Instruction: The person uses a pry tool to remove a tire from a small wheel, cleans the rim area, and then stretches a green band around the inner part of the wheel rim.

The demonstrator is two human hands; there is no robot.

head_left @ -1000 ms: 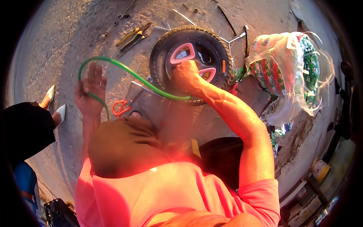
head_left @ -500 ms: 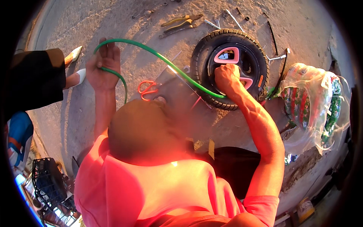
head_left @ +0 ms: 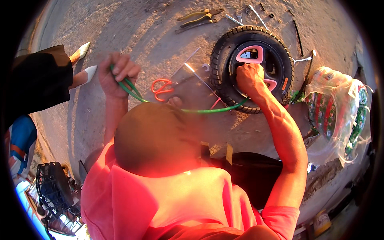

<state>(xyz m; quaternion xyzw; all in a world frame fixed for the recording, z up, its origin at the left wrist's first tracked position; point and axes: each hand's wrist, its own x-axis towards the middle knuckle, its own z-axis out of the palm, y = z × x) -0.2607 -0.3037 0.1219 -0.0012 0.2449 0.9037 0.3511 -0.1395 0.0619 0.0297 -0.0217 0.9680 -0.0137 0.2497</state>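
My left hand is raised on the left, its fingers curled around a doubled stretch of green hose. From there the hose dips behind a large brown rounded shape and comes out low across the near edge of the wheel. This wheel lies flat, with a black treaded tyre and pink-edged openings. My right hand is closed over its middle, between two openings. The hose's far end goes out of sight under my right wrist. What lies inside the right fist is hidden.
Orange-handled scissors and a thin rod lie between my hands. Beyond are yellow-handled pliers and wrenches. A plastic-wrapped bundle stands at right. Another person's feet are at left.
My left hand has gone from spread fingers to curled around the hose. The hose, arched high before, now sags low toward me. My right hand stays on the wheel.
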